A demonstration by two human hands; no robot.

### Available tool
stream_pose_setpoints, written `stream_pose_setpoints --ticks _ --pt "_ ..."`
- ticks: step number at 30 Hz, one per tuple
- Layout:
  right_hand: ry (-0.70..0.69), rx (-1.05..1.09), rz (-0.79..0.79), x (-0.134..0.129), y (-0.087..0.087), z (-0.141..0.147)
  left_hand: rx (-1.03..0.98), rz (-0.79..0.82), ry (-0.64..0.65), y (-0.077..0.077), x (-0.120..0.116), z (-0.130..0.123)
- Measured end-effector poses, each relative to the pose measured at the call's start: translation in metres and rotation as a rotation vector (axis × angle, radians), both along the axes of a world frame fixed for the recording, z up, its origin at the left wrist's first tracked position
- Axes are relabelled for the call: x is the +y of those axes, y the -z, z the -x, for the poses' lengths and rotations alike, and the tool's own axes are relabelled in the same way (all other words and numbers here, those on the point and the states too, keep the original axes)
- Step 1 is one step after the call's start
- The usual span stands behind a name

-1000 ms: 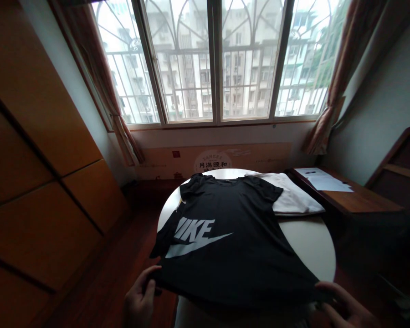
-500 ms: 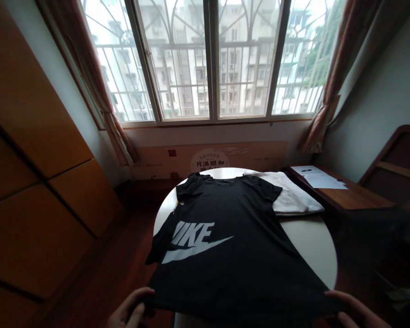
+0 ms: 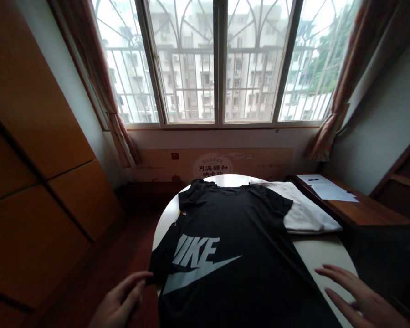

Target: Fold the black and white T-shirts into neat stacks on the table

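Note:
A black T-shirt [image 3: 253, 273] with a grey printed logo lies spread over a round white table [image 3: 162, 218], its neckline toward the window. From under its left side sticks out black cloth [image 3: 166, 255]; whether this is a second garment I cannot tell. My left hand [image 3: 121, 298] has thumb and index finger together at the outer corner of that cloth. To the right of the T-shirt, over the table edge, my right hand [image 3: 360, 294] is open, fingers apart, holding nothing. The T-shirt's hem runs out of the bottom of the view.
Folded white cloth [image 3: 309, 212] lies on the table's right side, partly under the T-shirt's sleeve. Beyond it stands a wooden desk [image 3: 379, 212] with papers [image 3: 331, 189]. Orange cabinets [image 3: 71, 200] line the left. A barred window [image 3: 218, 68] with tied curtains is ahead.
Both hands have let go of the T-shirt's hem and the hem has dropped. My left hand has moved up to the black cloth's corner; my right hand has moved up and opened.

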State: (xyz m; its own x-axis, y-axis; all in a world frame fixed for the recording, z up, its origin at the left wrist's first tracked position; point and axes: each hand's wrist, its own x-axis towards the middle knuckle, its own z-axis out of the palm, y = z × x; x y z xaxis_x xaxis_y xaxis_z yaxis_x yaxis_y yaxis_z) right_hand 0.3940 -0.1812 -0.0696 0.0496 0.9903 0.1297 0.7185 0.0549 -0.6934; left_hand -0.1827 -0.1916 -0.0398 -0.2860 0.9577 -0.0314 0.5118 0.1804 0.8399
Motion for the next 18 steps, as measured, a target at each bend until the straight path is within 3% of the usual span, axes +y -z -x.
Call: stream_pose_setpoints --ticks 2,4,7,10,14,18 --pt "-0.085 0.024 0.011 0.03 -0.022 0.027 0.06 -0.157 -0.163 -0.027 0.043 -0.018" --pt "-0.153 0.043 0.027 0.067 -0.034 0.042 0.136 -0.236 -0.186 -0.049 0.082 -0.04" --pt "-0.097 0.015 0.016 0.134 -0.036 0.026 0.204 -0.234 0.043 -0.072 0.128 -0.083" --pt "0.136 -0.21 0.02 0.206 -0.032 -0.013 0.281 -0.211 0.391 -0.082 0.169 -0.138" --pt "0.23 -0.374 0.114 0.285 -0.026 -0.044 0.667 -0.232 0.788 -0.065 0.229 -0.226" --pt "0.231 -0.353 0.198 0.334 -0.013 -0.046 0.752 -0.306 0.951 -0.023 0.274 -0.308"
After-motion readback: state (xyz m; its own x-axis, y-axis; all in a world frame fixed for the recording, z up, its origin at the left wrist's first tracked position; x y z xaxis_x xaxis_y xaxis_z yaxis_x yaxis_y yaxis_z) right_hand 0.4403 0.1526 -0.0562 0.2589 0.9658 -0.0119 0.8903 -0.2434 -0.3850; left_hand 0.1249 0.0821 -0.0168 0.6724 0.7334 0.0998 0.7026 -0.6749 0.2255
